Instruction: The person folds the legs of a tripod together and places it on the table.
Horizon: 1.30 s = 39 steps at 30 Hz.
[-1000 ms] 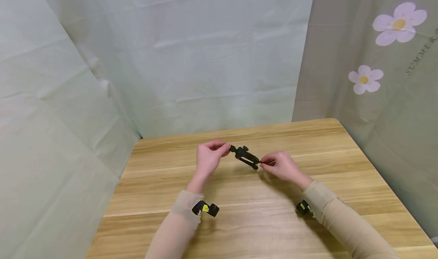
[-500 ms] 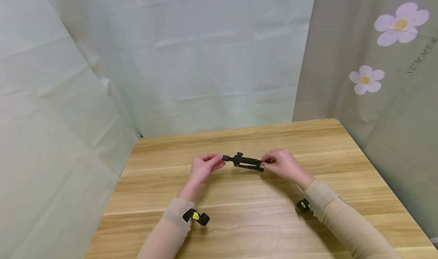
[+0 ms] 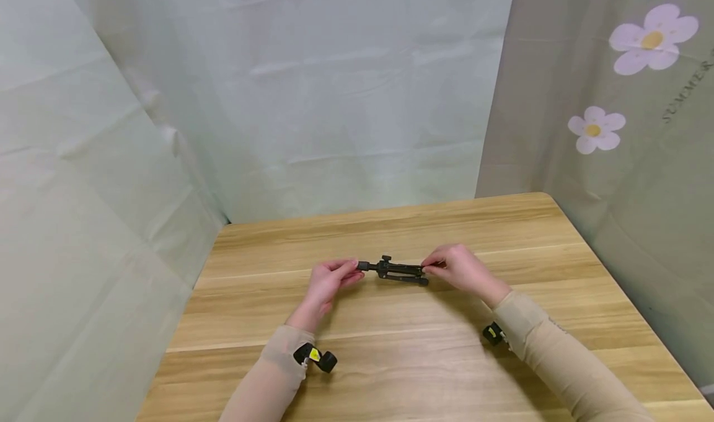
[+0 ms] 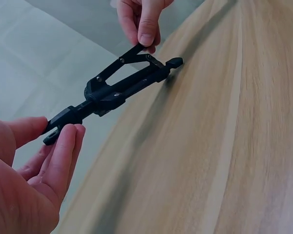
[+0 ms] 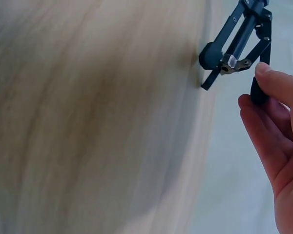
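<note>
A small black tripod (image 3: 398, 270) is held lengthwise between both hands, over the table. Its head end points left and its legs point right. My left hand (image 3: 326, 282) pinches the head end between thumb and fingers, as the left wrist view shows at the tripod's top clamp (image 4: 66, 119). My right hand (image 3: 460, 270) pinches the tip of one leg (image 5: 259, 92) between thumb and fingers. That leg stands a little out from the centre column, with its hinged brace partly unfolded. A knob (image 3: 386, 258) sticks up near the collar.
The wood-grain table (image 3: 390, 360) lies under both hands. Pale cloth (image 3: 346, 100) hangs behind and at the sides, with printed flowers (image 3: 594, 129) on the right. Both sleeves carry a black wrist camera (image 3: 315, 357).
The tripod has swung from a slant to nearly level as my left hand came down and left toward me. My right hand has hardly moved and keeps its pinch.
</note>
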Available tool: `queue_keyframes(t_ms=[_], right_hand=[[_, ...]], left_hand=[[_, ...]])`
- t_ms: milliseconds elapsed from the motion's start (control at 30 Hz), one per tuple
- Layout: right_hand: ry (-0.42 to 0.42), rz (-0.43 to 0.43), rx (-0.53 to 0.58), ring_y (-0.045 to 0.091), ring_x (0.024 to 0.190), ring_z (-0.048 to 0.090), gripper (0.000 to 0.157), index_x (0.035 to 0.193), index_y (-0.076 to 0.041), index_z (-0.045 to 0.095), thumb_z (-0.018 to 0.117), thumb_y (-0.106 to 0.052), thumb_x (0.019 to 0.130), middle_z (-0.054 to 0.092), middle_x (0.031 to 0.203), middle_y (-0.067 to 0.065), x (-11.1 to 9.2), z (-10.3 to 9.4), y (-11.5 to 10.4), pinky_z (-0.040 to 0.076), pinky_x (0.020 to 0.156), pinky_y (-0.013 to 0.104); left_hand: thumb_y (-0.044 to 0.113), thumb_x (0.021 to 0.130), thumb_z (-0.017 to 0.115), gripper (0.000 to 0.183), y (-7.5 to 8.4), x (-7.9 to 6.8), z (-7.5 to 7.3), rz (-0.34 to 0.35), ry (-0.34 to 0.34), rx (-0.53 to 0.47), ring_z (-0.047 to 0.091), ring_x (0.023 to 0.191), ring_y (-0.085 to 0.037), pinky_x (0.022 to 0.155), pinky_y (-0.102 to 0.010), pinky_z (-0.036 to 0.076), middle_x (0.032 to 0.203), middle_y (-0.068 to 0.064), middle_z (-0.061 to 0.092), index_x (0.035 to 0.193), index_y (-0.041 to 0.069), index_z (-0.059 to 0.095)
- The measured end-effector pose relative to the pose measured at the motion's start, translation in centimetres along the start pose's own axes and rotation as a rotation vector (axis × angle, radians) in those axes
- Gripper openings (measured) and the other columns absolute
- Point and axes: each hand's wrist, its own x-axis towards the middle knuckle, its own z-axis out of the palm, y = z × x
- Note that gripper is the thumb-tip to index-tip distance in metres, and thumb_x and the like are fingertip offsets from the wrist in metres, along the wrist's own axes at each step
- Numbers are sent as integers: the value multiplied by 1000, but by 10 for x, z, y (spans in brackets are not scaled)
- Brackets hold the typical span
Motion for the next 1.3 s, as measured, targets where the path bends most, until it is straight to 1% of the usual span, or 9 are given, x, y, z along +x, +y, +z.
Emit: queue_keyframes(t_ms=[267,433,600,767,833,967,1100,1233,1300], right_hand=[[-53,18,-7,10,85,69,13,98,-15,79,79,-13,86,74,93,-4,1,3,0,57,78,27],[-55,2,-38,9,86,68,12,99,-17,79,79,-16,87,74,94,-5,3,5,-1,56,79,29],[-49,-19,-56,9,87,68,13,100,-16,78,78,-17,88,73,96,-5,4,9,-1,56,78,30],[-47,-28,-67,9,88,68,13,101,-16,78,78,-16,88,73,97,-6,5,11,-1,56,78,29],[-53,-24,-75,9,89,67,13,101,-16,78,78,-17,88,73,97,-6,6,11,-1,56,79,29],[-65,-11,-82,9,90,67,13,101,-16,78,78,-17,88,73,98,-6,6,12,-2,56,80,28],[-66,5,-71,10,89,68,19,106,-14,77,78,-18,88,73,101,-4,5,12,-3,56,78,28],[-52,40,-28,16,98,68,33,120,-9,71,76,-24,90,72,112,2,2,8,-3,56,82,32],[-27,64,-14,20,104,67,39,126,-9,68,74,-26,92,70,119,5,-1,3,-2,56,86,37]], left_hand=[[3,91,71,32,-7,3,-4,-73,17,5,73,88,-29,82,-36,57,98,-23,72,116,-14,63],[6,91,71,32,-8,5,-10,-108,19,88,72,94,-33,84,-38,57,105,-26,70,117,-12,64],[6,91,73,30,-7,8,-13,-92,3,256,73,84,-28,77,-35,59,101,-28,70,112,-14,67],[10,90,74,24,-4,8,-15,-77,-9,456,72,71,-21,69,-33,60,89,-18,72,103,-10,72],[11,90,75,22,-4,8,-15,-69,-11,512,72,67,-20,66,-33,60,84,-15,72,100,-8,74],[12,89,76,19,-5,9,-15,-57,-7,584,71,63,-19,63,-31,59,77,-11,71,95,-6,76],[15,90,76,21,-5,9,-17,-38,-21,614,70,62,-17,61,-30,59,78,-11,71,97,-5,76],[19,93,72,26,-2,5,-27,-6,-57,601,69,67,-21,62,-33,59,85,-14,72,105,-4,73],[22,94,71,29,1,3,-36,50,-66,639,69,72,-23,63,-35,59,89,-13,72,112,-2,71]])
